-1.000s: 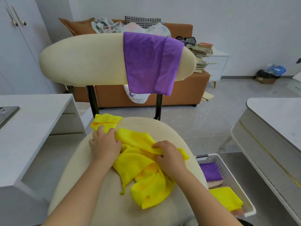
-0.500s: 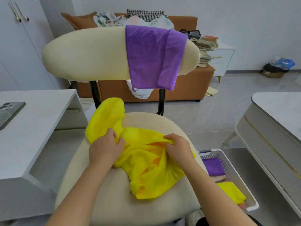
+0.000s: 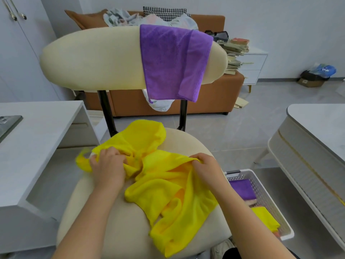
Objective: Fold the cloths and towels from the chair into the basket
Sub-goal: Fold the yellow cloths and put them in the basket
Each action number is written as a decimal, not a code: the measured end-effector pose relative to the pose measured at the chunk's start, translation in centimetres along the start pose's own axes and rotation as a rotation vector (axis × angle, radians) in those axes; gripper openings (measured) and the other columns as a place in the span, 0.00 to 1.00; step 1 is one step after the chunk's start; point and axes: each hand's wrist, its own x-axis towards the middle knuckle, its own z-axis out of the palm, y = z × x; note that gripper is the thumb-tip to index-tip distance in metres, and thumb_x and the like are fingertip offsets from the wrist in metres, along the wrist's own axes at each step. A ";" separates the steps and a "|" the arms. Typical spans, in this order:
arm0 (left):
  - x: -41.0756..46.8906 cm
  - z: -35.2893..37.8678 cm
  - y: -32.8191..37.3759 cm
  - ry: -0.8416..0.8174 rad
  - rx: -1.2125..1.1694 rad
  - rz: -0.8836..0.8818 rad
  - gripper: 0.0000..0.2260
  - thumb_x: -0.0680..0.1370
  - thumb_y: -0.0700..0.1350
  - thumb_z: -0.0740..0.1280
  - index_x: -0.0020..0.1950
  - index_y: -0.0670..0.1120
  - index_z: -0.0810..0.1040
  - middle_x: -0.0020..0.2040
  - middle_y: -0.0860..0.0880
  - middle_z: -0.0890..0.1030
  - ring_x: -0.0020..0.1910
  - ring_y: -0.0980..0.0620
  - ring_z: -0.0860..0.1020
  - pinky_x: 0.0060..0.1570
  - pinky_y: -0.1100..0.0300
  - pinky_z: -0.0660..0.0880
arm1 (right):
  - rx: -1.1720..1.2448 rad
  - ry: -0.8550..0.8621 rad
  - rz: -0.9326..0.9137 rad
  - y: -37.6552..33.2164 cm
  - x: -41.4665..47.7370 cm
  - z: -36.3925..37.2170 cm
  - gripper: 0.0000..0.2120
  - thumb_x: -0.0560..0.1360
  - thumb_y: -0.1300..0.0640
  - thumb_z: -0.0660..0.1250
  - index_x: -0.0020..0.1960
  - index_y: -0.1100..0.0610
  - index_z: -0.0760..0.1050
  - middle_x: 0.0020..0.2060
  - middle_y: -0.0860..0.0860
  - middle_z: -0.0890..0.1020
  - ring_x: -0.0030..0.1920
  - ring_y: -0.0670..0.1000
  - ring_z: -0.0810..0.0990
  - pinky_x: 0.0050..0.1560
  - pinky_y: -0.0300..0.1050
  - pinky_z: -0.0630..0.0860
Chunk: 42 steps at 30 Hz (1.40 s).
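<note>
A crumpled yellow cloth (image 3: 160,191) lies bunched across the cream chair seat (image 3: 119,227). My left hand (image 3: 107,169) grips its left part near the seat's left edge. My right hand (image 3: 207,169) pinches an upper edge of the same cloth on the right. A purple towel (image 3: 171,60) hangs over the right half of the chair's backrest (image 3: 91,58). The white perforated basket (image 3: 261,189) stands on the floor to the right of the seat, holding a folded purple cloth (image 3: 242,189) and a folded yellow cloth (image 3: 265,217).
A white desk (image 3: 37,139) stands close on the left with a dark flat device (image 3: 8,124) on it. A white table (image 3: 317,139) is at the right. Behind the chair is an orange sofa (image 3: 214,98) piled with clothes, and a white drawer unit (image 3: 250,68) with stacked books.
Both hands have kept hold of the yellow cloth and shifted it. Its far-left flap rose, then dropped back onto the seat, and the cloth now lies more spread and bunched between my hands.
</note>
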 end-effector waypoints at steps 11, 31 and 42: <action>0.6 -0.1 2.6 -0.220 -0.182 -0.019 0.25 0.78 0.44 0.59 0.75 0.50 0.61 0.77 0.49 0.54 0.70 0.42 0.64 0.64 0.49 0.66 | 0.018 -0.016 -0.013 -0.5 0.1 -0.4 0.13 0.78 0.61 0.56 0.53 0.53 0.79 0.47 0.46 0.78 0.50 0.49 0.75 0.53 0.43 0.71; -1.3 -1.2 4.5 0.155 -0.297 -0.092 0.17 0.76 0.42 0.66 0.65 0.46 0.71 0.61 0.44 0.73 0.61 0.41 0.70 0.55 0.45 0.67 | 0.351 0.141 0.288 -1.7 0.4 -3.6 0.19 0.80 0.59 0.54 0.63 0.74 0.67 0.61 0.70 0.71 0.50 0.63 0.75 0.53 0.61 0.71; -2.7 -1.5 4.0 -0.496 -0.331 0.472 0.13 0.68 0.60 0.72 0.46 0.56 0.75 0.37 0.56 0.74 0.38 0.61 0.72 0.38 0.60 0.69 | 0.446 0.130 0.429 -0.8 1.1 -5.1 0.13 0.80 0.56 0.57 0.62 0.58 0.70 0.55 0.58 0.74 0.57 0.58 0.72 0.55 0.52 0.68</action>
